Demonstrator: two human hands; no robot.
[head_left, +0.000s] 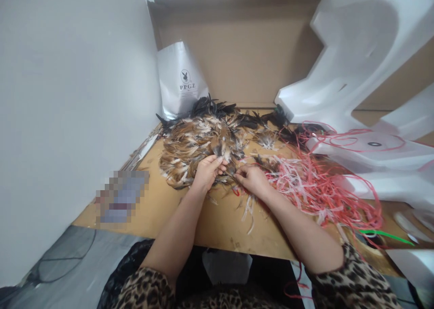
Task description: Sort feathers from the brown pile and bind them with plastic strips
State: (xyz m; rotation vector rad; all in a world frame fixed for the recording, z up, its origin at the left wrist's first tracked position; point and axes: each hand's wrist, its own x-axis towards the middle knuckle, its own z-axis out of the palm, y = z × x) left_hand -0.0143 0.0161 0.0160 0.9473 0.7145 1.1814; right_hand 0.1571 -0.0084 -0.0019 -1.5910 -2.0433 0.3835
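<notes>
A heap of brown, white and black feathers (pixel 200 142) lies on the wooden tabletop (pixel 162 209) in front of me. My left hand (pixel 207 172) rests on the heap's near edge, its fingers curled around a few feathers. Just to its right, my right hand (pixel 251 180) pinches the ends of some feathers between thumb and fingers. The two hands nearly touch. A tangle of red and pink plastic strips (pixel 322 187) spreads to the right of my right hand.
A white bag printed PPGZ (pixel 181 81) stands at the back against a cardboard sheet (pixel 244 51). White foam pieces (pixel 356 51) crowd the right side. A white wall (pixel 68 96) borders the left. A green strip (pixel 386 234) lies at the right edge.
</notes>
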